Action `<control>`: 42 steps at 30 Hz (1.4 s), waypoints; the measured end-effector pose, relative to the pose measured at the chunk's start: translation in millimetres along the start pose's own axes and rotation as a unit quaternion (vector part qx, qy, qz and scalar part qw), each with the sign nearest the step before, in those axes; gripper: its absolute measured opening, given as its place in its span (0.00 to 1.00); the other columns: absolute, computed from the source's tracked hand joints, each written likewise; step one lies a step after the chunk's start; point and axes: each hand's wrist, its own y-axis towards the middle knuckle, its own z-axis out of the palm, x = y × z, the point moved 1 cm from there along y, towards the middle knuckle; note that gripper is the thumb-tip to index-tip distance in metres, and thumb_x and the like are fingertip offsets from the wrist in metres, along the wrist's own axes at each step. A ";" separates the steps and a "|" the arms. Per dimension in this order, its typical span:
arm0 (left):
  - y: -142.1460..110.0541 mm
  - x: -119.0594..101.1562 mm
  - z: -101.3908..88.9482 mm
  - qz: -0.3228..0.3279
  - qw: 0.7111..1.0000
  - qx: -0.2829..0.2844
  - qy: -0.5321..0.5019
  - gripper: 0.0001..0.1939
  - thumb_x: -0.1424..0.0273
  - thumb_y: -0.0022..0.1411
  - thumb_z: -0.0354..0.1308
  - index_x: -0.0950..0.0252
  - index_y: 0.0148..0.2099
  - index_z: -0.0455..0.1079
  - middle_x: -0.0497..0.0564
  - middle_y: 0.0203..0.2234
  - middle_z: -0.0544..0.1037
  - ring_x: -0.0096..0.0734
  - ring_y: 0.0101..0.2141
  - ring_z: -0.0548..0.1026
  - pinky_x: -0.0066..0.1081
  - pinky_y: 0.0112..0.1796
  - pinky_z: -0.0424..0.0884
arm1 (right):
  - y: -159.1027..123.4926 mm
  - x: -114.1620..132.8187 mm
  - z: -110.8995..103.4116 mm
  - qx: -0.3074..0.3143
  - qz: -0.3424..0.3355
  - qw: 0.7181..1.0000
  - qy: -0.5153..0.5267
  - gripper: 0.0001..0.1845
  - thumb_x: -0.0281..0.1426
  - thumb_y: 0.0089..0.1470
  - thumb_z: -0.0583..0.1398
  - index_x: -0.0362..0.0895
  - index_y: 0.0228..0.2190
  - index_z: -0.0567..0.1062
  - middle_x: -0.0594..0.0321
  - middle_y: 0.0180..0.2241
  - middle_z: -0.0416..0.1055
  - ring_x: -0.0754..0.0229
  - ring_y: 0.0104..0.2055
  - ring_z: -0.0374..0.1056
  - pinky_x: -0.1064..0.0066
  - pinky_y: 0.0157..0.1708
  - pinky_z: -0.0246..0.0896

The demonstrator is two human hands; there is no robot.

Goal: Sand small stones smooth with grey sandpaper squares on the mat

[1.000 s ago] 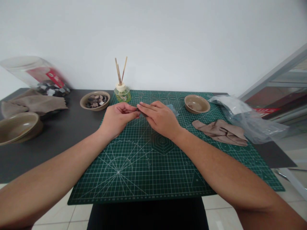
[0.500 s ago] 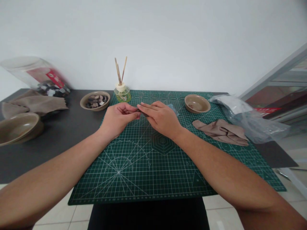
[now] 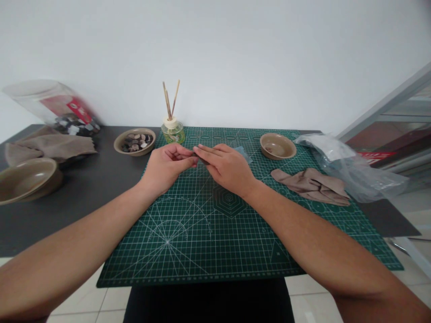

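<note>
Both my hands meet over the far middle of a green cutting mat. My left hand is curled, its fingertips pinching a small dark thing that I cannot make out. My right hand lies beside it with fingers together, their tips touching the same small thing. A bluish flat piece peeks out on the mat behind my right hand.
A reed diffuser bottle stands behind the hands. A bowl of small stones is at left, a tan bowl at right. A beige cloth and clear plastic bag lie right. Far left: another bowl, cloth, tipped jar.
</note>
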 end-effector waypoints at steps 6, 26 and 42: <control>0.3 -0.8 -0.3 -0.001 1.000 0.017 -0.005 0.17 0.67 0.46 0.80 0.64 0.33 0.76 0.48 0.26 0.84 0.33 0.29 0.82 0.34 0.37 0.80 | 0.0 0.7 0.8 -0.001 0.005 1.000 0.003 0.31 0.22 0.71 0.54 0.46 0.70 0.73 0.58 0.69 0.74 0.51 0.59 0.75 0.54 0.63 0.72; 1.5 -0.2 1.7 0.030 0.999 0.009 0.004 0.14 0.66 0.50 0.78 0.61 0.34 0.75 0.44 0.25 0.81 0.31 0.25 0.80 0.33 0.33 0.77 | 0.9 -0.2 0.9 0.004 0.009 0.999 0.032 0.32 0.21 0.70 0.53 0.46 0.71 0.72 0.57 0.69 0.74 0.53 0.64 0.76 0.54 0.68 0.69; -1.9 -0.5 3.8 0.014 0.999 0.035 -0.001 0.14 0.67 0.52 0.76 0.61 0.34 0.74 0.47 0.26 0.83 0.35 0.31 0.84 0.36 0.38 0.83 | 2.1 4.4 2.2 0.013 -0.016 1.000 0.013 0.33 0.19 0.69 0.52 0.41 0.71 0.71 0.53 0.71 0.70 0.52 0.66 0.75 0.52 0.69 0.70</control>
